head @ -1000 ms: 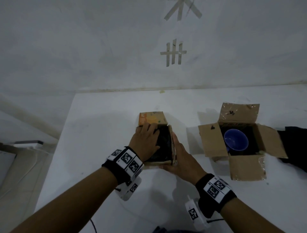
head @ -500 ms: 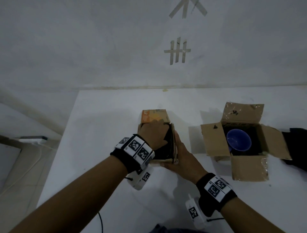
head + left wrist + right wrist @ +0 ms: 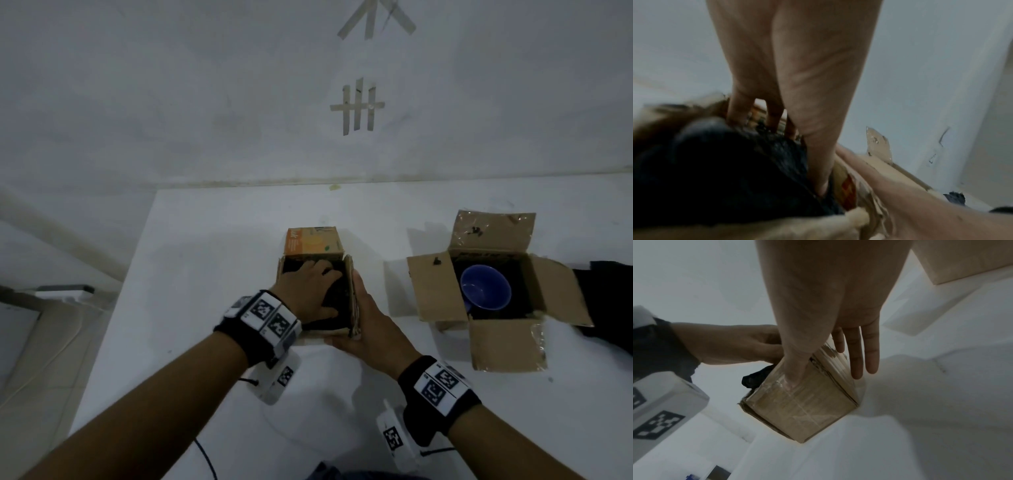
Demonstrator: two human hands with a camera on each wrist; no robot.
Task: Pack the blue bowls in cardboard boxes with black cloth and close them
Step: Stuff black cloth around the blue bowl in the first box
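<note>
A small cardboard box (image 3: 313, 243) with an orange printed far flap stands at the table's middle, filled with black cloth (image 3: 337, 298). My left hand (image 3: 311, 291) is inside it, its straight fingers (image 3: 774, 118) pushing the cloth (image 3: 715, 170) down by the far wall. My right hand (image 3: 370, 322) lies flat against the box's right side (image 3: 801, 407), fingers straight (image 3: 857, 356), thumb on the near face. No bowl shows in this box. A second box (image 3: 431, 291) to the right stands open, with a blue bowl (image 3: 485, 287) on black cloth inside.
The white table (image 3: 212, 260) runs back to a white wall. More black cloth (image 3: 609, 301) lies at the right edge beside the open box's flap. The table's left edge drops to the floor, where a white device (image 3: 65, 294) sits.
My left hand has slid a little deeper into the box, pressing the cloth down. My right hand has stayed against the box's right side.
</note>
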